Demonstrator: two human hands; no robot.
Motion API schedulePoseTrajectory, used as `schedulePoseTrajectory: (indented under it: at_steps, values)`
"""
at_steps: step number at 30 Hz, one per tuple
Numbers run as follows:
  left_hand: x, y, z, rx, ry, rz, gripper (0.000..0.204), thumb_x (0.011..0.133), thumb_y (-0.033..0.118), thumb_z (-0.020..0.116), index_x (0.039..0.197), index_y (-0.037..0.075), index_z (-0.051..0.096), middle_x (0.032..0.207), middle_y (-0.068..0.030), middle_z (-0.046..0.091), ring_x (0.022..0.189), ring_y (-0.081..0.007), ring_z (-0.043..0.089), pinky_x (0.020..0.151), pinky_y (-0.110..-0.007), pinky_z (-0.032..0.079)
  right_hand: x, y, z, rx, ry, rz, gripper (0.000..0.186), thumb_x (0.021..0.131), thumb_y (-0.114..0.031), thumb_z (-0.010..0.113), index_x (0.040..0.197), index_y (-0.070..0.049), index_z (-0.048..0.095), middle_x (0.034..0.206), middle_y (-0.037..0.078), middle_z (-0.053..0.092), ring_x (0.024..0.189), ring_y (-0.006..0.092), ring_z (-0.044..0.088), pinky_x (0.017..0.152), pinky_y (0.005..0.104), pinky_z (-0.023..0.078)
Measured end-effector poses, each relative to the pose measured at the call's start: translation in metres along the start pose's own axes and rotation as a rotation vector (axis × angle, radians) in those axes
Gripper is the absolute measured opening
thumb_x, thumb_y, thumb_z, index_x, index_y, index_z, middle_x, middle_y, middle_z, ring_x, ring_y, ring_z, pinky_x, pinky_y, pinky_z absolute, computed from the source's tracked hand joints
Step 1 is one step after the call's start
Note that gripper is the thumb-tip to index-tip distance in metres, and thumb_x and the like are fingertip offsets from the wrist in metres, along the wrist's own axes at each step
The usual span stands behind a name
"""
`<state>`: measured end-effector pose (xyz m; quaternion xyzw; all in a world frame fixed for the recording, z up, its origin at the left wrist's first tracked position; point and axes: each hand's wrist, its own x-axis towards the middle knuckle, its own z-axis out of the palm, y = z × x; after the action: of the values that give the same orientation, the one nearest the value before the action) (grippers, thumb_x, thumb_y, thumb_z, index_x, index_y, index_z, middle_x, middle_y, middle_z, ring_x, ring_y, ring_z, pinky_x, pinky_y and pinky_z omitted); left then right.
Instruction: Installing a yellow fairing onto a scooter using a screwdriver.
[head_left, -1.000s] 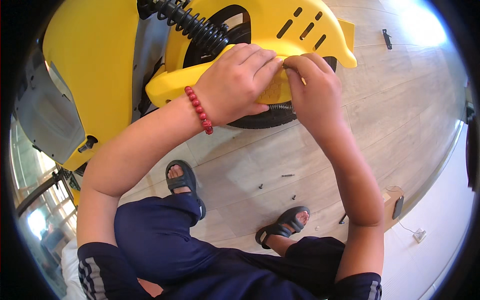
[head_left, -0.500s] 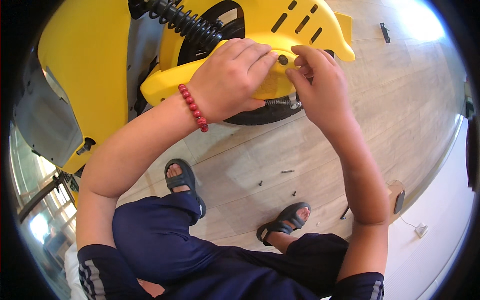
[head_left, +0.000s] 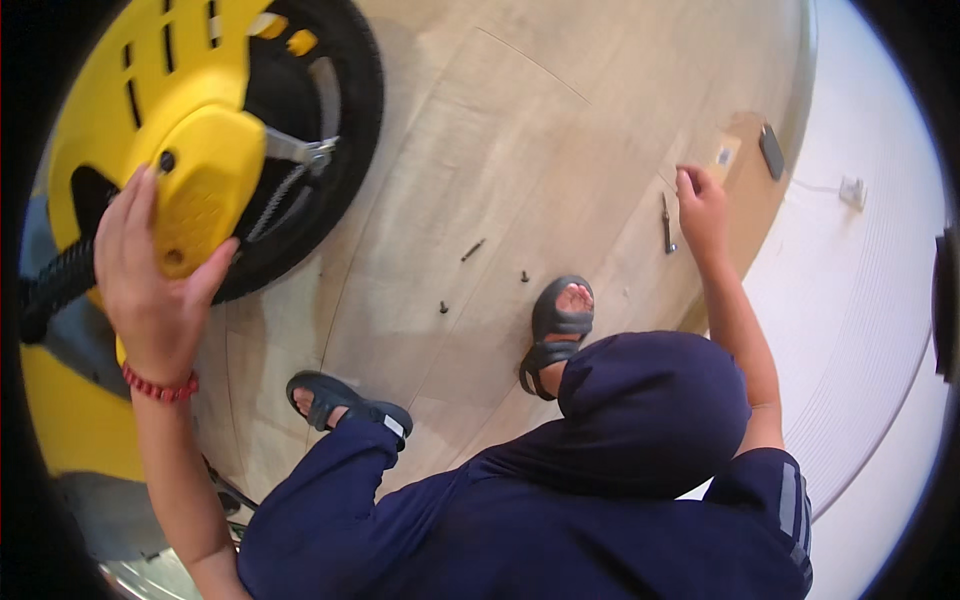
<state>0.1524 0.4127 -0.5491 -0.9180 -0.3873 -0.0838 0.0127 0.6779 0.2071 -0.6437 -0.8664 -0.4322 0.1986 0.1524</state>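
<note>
My left hand [head_left: 150, 270] grips a yellow plastic cover [head_left: 205, 190] on the wheel of a yellow two-wheeler, fingers along one edge and thumb across the lower end. One dark bolt [head_left: 167, 161] sits near the cover's upper left; a dark round spot shows lower down beside my thumb. Far to the right, my right hand [head_left: 704, 210] is raised with its fingers curled together; what they hold, if anything, is too small to make out. Beside it on the floor lies a slim dark hand tool [head_left: 668, 226].
Two small dark screws [head_left: 444, 307] and a thin double-ended bit [head_left: 472, 250] lie on the wooden floor before my sandals [head_left: 560, 325]. A cardboard piece [head_left: 740, 190] with a dark flat object [head_left: 771, 152] is by the white wall. The black tyre [head_left: 362, 110] stands beside the cover.
My view has swung right, so the vehicle appears farther left. My right hand has left the bolt and moved right toward the tool. My left hand stays on the cover.
</note>
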Motion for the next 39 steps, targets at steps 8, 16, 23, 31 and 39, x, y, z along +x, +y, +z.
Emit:
schedulePoseTrajectory:
  at_steps: [8, 16, 23, 31, 39]
  values:
    - [-0.001, 0.003, 0.001, 0.033, -0.012, 0.013, 0.079, 0.065, 0.013, 0.085, 0.133, 0.001, 0.049, 0.13, -0.0163, 0.055, 0.119, -0.0313, 0.053, 0.103, -0.038, 0.04, -0.077, 0.196, 0.03, -0.464, 0.117, 0.195, 0.039, 0.085, -0.026, 0.063, 0.115, -0.002, 0.061, 0.108, 0.019, 0.061, 0.102, 0.0336, 0.059, 0.09, 0.0417, 0.047]
    - [-0.008, 0.003, -0.007, 0.027, -0.028, -0.046, 0.079, 0.064, 0.014, 0.084, 0.133, 0.0, 0.048, 0.129, -0.0167, 0.055, 0.12, -0.0328, 0.051, 0.103, -0.039, 0.038, -0.052, 0.169, 0.074, -0.535, -0.099, 0.383, 0.028, 0.09, -0.026, 0.057, 0.106, -0.002, 0.058, 0.105, 0.021, 0.06, 0.101, 0.0383, 0.057, 0.086, 0.0485, 0.046]
    - [0.0, 0.012, 0.0, -0.065, 0.063, -0.08, 0.078, 0.058, 0.018, 0.085, 0.127, 0.002, 0.053, 0.126, -0.014, 0.057, 0.115, -0.0336, 0.052, 0.101, -0.041, 0.04, 0.002, 0.001, 0.012, 0.189, -0.116, -0.159, 0.017, 0.095, -0.011, 0.051, 0.105, 0.001, 0.055, 0.087, 0.009, 0.059, 0.079, 0.0162, 0.055, 0.072, 0.0283, 0.045]
    - [-0.014, 0.013, 0.009, -0.133, 0.149, -0.115, 0.077, 0.056, 0.015, 0.084, 0.125, 0.005, 0.054, 0.122, -0.0118, 0.057, 0.113, -0.0303, 0.053, 0.1, -0.039, 0.041, -0.034, -0.305, -0.053, -0.003, -0.152, -0.911, 0.015, 0.081, 0.0, 0.068, 0.096, 0.002, 0.066, 0.083, 0.01, 0.062, 0.076, 0.0162, 0.06, 0.07, 0.0238, 0.047]
    - [-0.006, 0.012, -0.003, -0.19, 0.223, -0.055, 0.065, 0.059, 0.023, 0.082, 0.111, -0.005, 0.057, 0.107, -0.0175, 0.059, 0.102, -0.0316, 0.055, 0.092, -0.04, 0.044, -0.058, -0.359, -0.021, -0.151, -0.015, -1.245, 0.017, 0.079, 0.004, 0.071, 0.095, 0.005, 0.066, 0.079, 0.009, 0.064, 0.071, 0.0121, 0.062, 0.064, 0.0206, 0.049]
